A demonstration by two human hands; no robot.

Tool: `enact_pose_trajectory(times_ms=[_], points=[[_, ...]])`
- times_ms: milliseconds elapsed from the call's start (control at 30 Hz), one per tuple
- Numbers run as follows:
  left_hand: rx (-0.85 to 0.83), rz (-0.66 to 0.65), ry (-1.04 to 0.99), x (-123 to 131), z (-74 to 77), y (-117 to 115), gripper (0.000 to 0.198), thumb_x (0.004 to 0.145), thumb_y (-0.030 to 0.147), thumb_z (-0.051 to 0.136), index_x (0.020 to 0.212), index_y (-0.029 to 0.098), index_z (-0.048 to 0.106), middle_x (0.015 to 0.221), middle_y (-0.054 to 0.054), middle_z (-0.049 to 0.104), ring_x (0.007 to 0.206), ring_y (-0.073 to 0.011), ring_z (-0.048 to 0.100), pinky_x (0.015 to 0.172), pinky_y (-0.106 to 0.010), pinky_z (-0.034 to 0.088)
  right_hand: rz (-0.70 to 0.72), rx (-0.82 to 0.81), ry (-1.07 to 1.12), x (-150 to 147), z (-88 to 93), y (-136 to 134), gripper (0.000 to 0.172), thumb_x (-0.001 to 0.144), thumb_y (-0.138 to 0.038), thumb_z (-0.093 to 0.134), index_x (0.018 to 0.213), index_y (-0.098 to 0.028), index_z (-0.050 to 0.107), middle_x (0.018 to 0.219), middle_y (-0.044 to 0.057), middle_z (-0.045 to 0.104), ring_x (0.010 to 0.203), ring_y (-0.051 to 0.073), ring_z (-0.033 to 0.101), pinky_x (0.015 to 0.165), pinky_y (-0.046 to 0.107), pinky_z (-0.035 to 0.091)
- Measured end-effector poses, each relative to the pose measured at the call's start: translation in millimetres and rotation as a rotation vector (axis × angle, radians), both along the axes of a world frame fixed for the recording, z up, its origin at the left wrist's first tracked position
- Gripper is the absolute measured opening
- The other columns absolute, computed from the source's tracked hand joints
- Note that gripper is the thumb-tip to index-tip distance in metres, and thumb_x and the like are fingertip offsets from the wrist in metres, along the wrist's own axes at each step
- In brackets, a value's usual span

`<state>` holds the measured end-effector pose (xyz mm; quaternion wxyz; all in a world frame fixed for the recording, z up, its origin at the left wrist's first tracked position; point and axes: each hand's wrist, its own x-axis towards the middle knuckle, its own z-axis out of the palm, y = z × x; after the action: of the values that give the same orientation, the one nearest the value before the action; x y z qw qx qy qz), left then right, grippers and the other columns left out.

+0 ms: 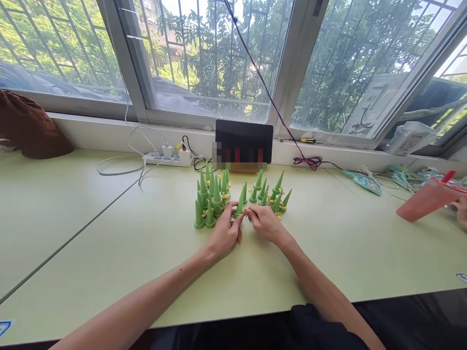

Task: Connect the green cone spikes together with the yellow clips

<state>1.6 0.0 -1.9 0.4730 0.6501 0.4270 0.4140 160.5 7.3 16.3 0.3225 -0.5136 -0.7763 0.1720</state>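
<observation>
My left hand (229, 228) is closed around the lower part of a green plant-watering spike (240, 200), which points upward and leans slightly right. My right hand (265, 222) is closed in a pinch at the right side of that spike's base; what lies between its fingertips is too small and covered to make out. Several similar green spikes (216, 192) stand upright in a tight group beside my left hand, many with small yellow valves (205, 214) on their sides. Beyond my right hand is a looser group of green spikes (278, 182), some tilted, also with yellow valves.
A dark-screened tablet (243, 141) leans by the window ledge. A power strip (170, 158) with white cables lies at back left, near a brown bag (32, 126). Bundled wires (308, 163) lie back right. At far right a person's hand (462, 211) is by a red cup (425, 198).
</observation>
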Motion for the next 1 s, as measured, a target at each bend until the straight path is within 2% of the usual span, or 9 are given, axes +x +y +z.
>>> enact_pose_trajectory(times_ms=[133, 300, 500, 567, 700, 833, 1000], points=[[-0.039, 0.007, -0.046, 3, -0.4, 0, 0.035, 0.092, 0.043, 0.046, 0.121, 0.024, 0.039, 0.085, 0.001, 0.057, 0.037, -0.006, 0.049, 0.035, -0.021, 0.041, -0.015, 0.065, 0.094, -2, 1.3, -1, 0.03, 0.096, -0.03, 0.042, 0.068, -0.02, 0.047, 0.061, -0.001, 0.053, 0.055, 0.011, 0.043, 0.055, 0.024, 0.029], [-0.088, 0.033, -0.074, 4, -0.2, 0, 0.04, 0.091, 0.049, 0.047, 0.122, 0.024, 0.04, 0.084, 0.001, 0.057, 0.038, -0.0063, 0.048, 0.035, -0.022, 0.042, 0.025, 0.091, 0.201, -3, 2.7, -1, 0.009, 0.092, -0.024, 0.048, 0.09, -0.019, 0.056, 0.064, -0.003, 0.059, 0.055, 0.011, 0.048, 0.058, 0.023, 0.037], [-0.13, 0.04, -0.158, 4, 5.5, 0, 0.035, 0.09, 0.051, 0.047, 0.11, 0.022, 0.048, 0.085, 0.0, 0.06, 0.035, -0.0055, 0.047, 0.032, -0.021, 0.037, 0.057, 0.116, 0.23, -1, -0.9, 0, 0.018, 0.091, -0.02, 0.047, 0.102, -0.019, 0.062, 0.086, 0.004, 0.067, 0.065, 0.013, 0.058, 0.065, 0.025, 0.045], [-0.143, 0.045, -0.167, 5, 7.4, 0, 0.033, 0.09, 0.051, 0.046, 0.1, 0.02, 0.051, 0.071, 0.003, 0.059, 0.032, -0.0062, 0.044, 0.031, -0.021, 0.034, 0.068, 0.135, 0.224, 0, -1.1, 1, 0.02, 0.091, -0.018, 0.047, 0.102, -0.019, 0.063, 0.089, 0.005, 0.067, 0.069, 0.014, 0.06, 0.067, 0.026, 0.046], [-0.17, 0.048, -0.148, 5, 9.2, 0, 0.034, 0.092, 0.05, 0.041, 0.079, 0.019, 0.048, 0.04, 0.007, 0.043, 0.029, -0.0085, 0.038, 0.032, -0.019, 0.029, 0.09, 0.162, 0.205, 1, -0.4, 2, 0.021, 0.09, -0.014, 0.048, 0.1, -0.019, 0.066, 0.093, 0.006, 0.066, 0.073, 0.015, 0.06, 0.068, 0.026, 0.047], [-0.156, 0.05, -0.138, 4, 8.1, 1, 0.035, 0.093, 0.049, 0.04, 0.075, 0.02, 0.047, 0.037, 0.006, 0.043, 0.029, -0.0093, 0.037, 0.032, -0.019, 0.028, 0.098, 0.154, 0.204, 2, -0.8, 3, 0.02, 0.089, -0.012, 0.051, 0.095, -0.018, 0.068, 0.087, 0.006, 0.066, 0.07, 0.014, 0.06, 0.067, 0.026, 0.047], [-0.106, 0.059, -0.122, 3, 8.4, -1, 0.032, 0.092, 0.048, 0.042, 0.08, 0.019, 0.049, 0.041, 0.008, 0.042, 0.03, -0.0084, 0.037, 0.034, -0.019, 0.028, 0.12, 0.151, 0.175, 4, -2.6, 4, 0.019, 0.088, -0.012, 0.051, 0.09, -0.018, 0.069, 0.082, 0.005, 0.065, 0.063, 0.013, 0.058, 0.063, 0.025, 0.046]])
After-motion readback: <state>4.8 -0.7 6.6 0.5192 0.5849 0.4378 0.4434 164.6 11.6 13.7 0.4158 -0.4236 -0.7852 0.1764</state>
